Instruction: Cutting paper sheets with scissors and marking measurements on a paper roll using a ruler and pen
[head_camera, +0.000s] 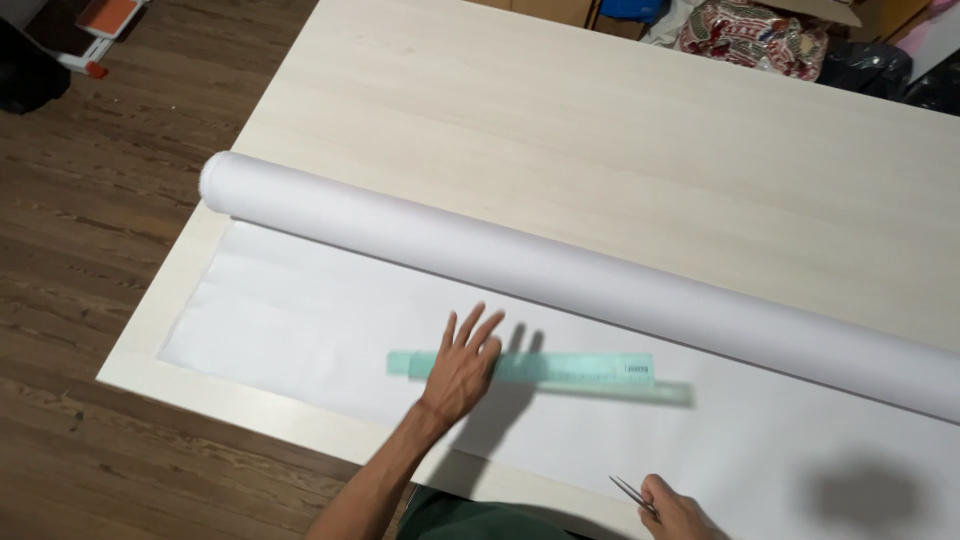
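The person leans over a pale wooden tabletop (620, 130) on which a long roll of white material (560, 275) lies slantwise, its near end up toward the left edge and its far end running off to the right. A flat sheet (300, 320) is unrolled from it toward the person, covering the near strip of the tabletop. On that sheet lies a translucent green ruler (570, 370), its long axis almost parallel to the roll, sloping down a little toward the right; its outline is smeared, so I cannot tell whether it is at rest. The left hand (462, 372) is open, fingers spread and pointing up toward the roll, palm down over the ruler's left part; it seems to press on the ruler, though whether the palm truly bears down I cannot say. Most of the ruler runs out to the right of this hand. The right hand (680, 512) is low at the near edge, closed around a thin, dark, pointed tool (632, 493), perhaps a pencil or fine scissors, too small to tell, whose tip points up and left toward the ruler. So the ruler lies ahead of the right hand, apart from it, while the left hand is right upon it. Beyond the tabletop are a patterned bundle (752, 35) and dark wooden floor (90, 200).
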